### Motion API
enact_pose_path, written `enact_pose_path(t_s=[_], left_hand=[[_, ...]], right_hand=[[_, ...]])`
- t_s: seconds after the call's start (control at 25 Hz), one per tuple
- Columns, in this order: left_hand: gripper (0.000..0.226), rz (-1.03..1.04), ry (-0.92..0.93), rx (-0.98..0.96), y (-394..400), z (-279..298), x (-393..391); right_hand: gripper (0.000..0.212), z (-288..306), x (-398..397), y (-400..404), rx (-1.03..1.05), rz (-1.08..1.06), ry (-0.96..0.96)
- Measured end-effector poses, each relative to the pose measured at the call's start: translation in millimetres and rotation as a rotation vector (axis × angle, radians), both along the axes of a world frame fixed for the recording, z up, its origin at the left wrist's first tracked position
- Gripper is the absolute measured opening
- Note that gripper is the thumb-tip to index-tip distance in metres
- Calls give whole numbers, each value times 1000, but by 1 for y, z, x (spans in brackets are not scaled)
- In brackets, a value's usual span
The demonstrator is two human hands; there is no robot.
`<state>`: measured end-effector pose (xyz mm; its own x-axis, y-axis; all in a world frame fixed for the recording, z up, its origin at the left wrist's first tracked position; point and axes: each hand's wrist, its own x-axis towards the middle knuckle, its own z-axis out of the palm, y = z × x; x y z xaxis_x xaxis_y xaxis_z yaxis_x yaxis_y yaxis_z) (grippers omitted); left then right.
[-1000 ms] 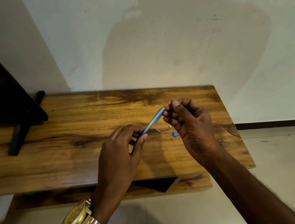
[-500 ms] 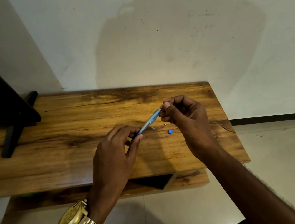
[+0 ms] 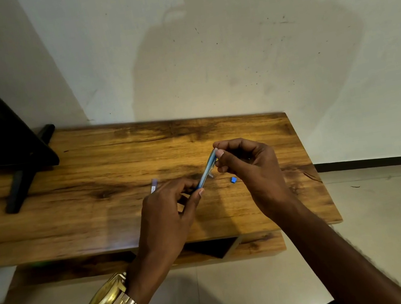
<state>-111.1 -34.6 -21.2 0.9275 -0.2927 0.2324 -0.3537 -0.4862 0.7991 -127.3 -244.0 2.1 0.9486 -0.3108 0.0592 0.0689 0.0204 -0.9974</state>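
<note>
So, pen [image 3: 207,170]: blue, slanted, held up over the counter [image 3: 86,224].
Left hand [image 3: 166,210]: fingers pinching the pen's low end.
Right hand [image 3: 252,169]: fingers pinching the pen's top end.
Blue bit [image 3: 233,179]: on the counter, just right of the pen.

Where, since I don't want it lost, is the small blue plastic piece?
In the head view the small blue plastic piece lies on the wooden table, right of centre, between the blue pen and the right hand.
</note>
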Motion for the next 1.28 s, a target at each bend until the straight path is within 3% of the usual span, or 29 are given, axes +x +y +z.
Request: enact_pose_path(t_s=[0.2,0.36,0.52,0.64,0.84,1.12,1.28], left_hand=[[16,11,47,-50,-2,0,0],[16,66,38,-85,2,6,5],[16,82,10,-99,9,12,10],[15,90,8,-115,16,12,16],[12,119,41,-132,19,10,20],[14,85,21,-122,11,11,15],[15,60,0,-111,12,8,15]], right_hand=[[21,5,3,-9,-81,-91,-14],[13,8,13,-32,-444,-333,82],[9,-13,20,-28,-804,-193,261],[8,-28,29,-20,-927,-177,290],[15,-46,36,-14,-998,-162,372],[9,-43,37,-10,-1066,-157,297],[4,-15,27,-4,-578,-165,17]])
